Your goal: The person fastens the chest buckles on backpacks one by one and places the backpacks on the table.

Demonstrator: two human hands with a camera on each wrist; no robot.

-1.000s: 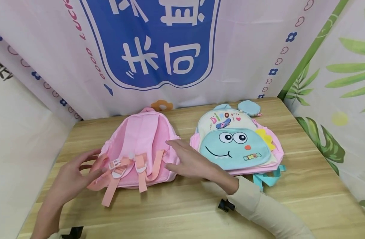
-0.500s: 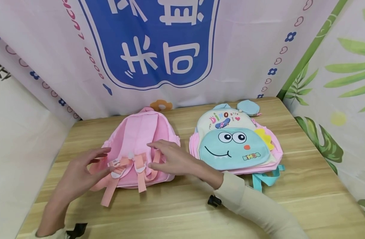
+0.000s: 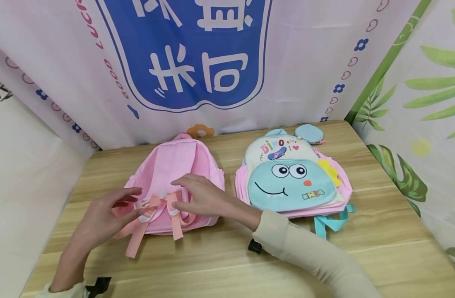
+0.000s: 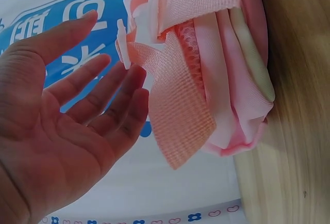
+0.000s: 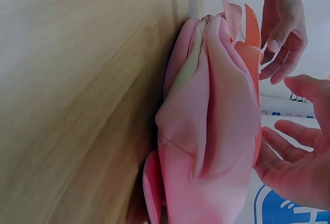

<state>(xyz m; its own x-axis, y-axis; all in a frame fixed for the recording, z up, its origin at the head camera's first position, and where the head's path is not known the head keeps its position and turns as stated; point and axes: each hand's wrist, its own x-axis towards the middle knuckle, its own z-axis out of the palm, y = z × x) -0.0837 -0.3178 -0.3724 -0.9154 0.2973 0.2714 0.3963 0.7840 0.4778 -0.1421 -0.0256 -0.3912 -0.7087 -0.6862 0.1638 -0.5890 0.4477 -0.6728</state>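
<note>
A pink backpack (image 3: 171,161) lies with its back panel and straps facing up on the left half of the wooden table (image 3: 227,265). My left hand (image 3: 102,217) is over its lower left side, fingers loosely bent beside the white buckle (image 4: 122,43) and the salmon strap (image 4: 180,105). On the other side my right hand (image 3: 203,196) is held over the lower right strap (image 3: 176,223), its thumb and fingers spread apart. Neither hand grips anything. In the right wrist view my right fingers (image 5: 281,146) are right at the bag's strap side.
To the right lies a second backpack (image 3: 292,186), blue and cream with a dinosaur face. A small round blue pouch (image 3: 309,133) sits at its top, and teal straps (image 3: 333,224) stick out below. A printed curtain (image 3: 294,62) hangs behind the table.
My right hand has moved left from the pink backpack's right edge to over its straps. The left hand has shifted slightly right and inward. Both backpacks stay put.
</note>
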